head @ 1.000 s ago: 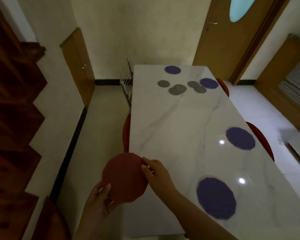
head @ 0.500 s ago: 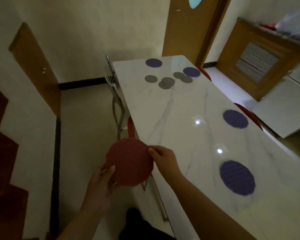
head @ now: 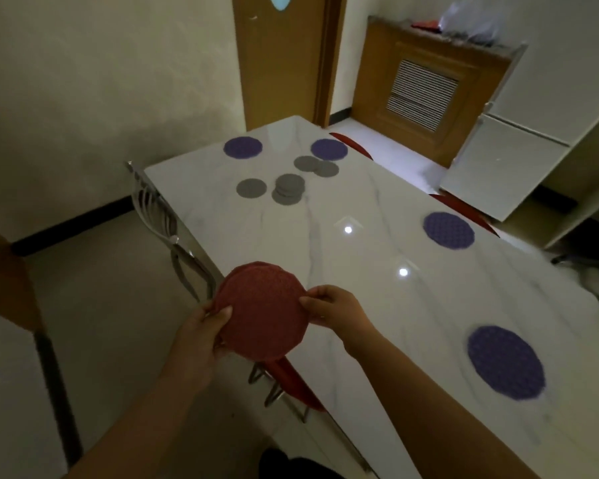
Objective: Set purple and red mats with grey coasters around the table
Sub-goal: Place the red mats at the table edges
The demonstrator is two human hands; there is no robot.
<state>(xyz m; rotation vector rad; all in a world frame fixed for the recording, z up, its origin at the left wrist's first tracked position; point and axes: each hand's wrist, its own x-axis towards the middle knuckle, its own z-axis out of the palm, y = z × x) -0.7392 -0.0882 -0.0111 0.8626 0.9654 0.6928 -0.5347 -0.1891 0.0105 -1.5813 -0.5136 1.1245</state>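
Moved: red mats [head: 261,311], stacked, sit further over the table [head: 367,202] edge than half a second ago.
Head view, grips: left hand [head: 201,335] pinches the left rim, right hand [head: 336,311] the right rim.
Open room: bare tabletop lies just ahead-right; purple mats [head: 448,230] line the far side, and grey coasters [head: 287,188] are well apart.

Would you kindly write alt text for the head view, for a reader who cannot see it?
The left hand and right hand hold red mats at the edge of the table. Four purple mats lie along its far and right sides; grey coasters cluster near the far end.
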